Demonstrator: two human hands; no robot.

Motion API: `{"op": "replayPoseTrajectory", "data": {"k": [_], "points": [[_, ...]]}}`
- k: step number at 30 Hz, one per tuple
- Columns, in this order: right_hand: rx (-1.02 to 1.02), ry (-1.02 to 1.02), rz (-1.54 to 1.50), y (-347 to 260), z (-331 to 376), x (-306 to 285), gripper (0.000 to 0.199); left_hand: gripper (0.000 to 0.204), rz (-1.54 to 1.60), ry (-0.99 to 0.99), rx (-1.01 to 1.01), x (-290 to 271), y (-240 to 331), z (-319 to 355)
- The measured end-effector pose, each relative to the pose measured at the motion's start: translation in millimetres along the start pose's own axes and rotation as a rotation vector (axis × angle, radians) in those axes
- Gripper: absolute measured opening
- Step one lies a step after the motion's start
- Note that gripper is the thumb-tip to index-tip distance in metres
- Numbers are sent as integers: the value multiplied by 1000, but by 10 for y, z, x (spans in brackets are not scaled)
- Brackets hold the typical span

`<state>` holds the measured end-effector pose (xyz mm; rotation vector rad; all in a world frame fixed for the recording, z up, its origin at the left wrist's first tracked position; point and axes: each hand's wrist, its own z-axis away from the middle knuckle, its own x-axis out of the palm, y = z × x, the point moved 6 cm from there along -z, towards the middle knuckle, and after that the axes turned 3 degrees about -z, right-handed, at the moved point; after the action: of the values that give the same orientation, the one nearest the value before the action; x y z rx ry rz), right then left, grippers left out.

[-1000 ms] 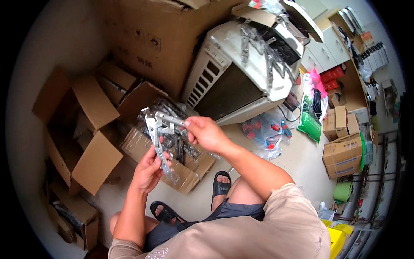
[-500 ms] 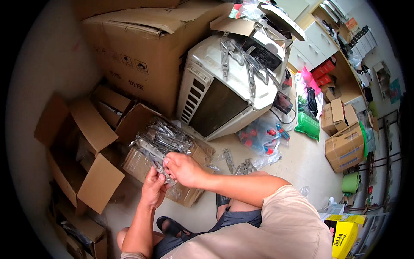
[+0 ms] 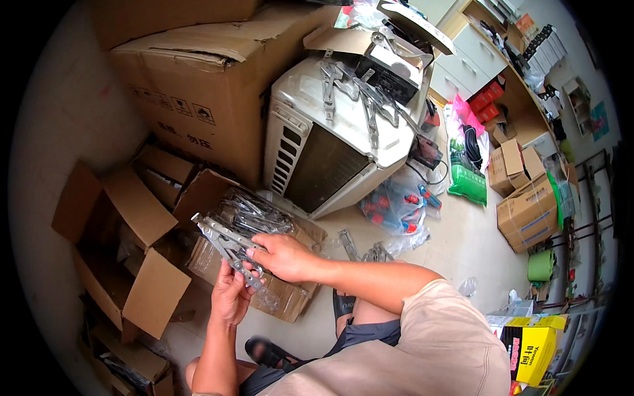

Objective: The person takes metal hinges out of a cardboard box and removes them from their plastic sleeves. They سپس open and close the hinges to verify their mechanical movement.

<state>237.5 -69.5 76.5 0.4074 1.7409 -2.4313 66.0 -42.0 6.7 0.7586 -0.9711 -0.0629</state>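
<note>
A silver metal window hinge with flat linked arms [image 3: 226, 243] is held in front of me, its arms slightly spread. My left hand [image 3: 229, 295] is closed round its lower end, thumb and fingers pinching the metal. From the right, my right hand [image 3: 285, 257] grips the hinge's upper arm near the middle. Just beyond lies a heap of similar hinges in clear plastic [image 3: 259, 214], on a cardboard box [image 3: 285, 300] that my hands partly hide. More bare hinges [image 3: 366, 105] rest on top of a white air-conditioner unit [image 3: 330, 148].
Open cartons [image 3: 155, 290] stand at the left, and a large cardboard box [image 3: 181, 99] is behind them. Loose hinges [image 3: 348, 244] and a clear bag of red and blue items [image 3: 396, 204] lie on the floor. A green package [image 3: 467, 185] and brown boxes [image 3: 528, 218] are farther right.
The hinge's arms have spread apart, showing a gap between them. My right hand has shifted slightly right along it; the whole view has moved a little.
</note>
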Motion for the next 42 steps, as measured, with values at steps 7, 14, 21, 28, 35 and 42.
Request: {"op": "replayPoseTrajectory", "data": {"k": [7,14,21,28,35,42], "points": [[-101,72,246,-95,64,35,85,62,-15,22,42,13,46,-46],[-113,150,263,-82,62,110,93,70,-195,-37,70,-1,-9,-90],[-66,178,162,-73,14,35,77,72,-248,-110,64,136,-4,-63],[-554,486,585,-1051,216,-747,70,87,-285,-247,-22,285,79,-19],[-348,1081,779,-1587,548,-2184,66,84,-259,-212,-28,206,132,-72],[-91,1001,804,-1354,335,-2827,73,78,-166,-183,-48,161,136,-68]]}}
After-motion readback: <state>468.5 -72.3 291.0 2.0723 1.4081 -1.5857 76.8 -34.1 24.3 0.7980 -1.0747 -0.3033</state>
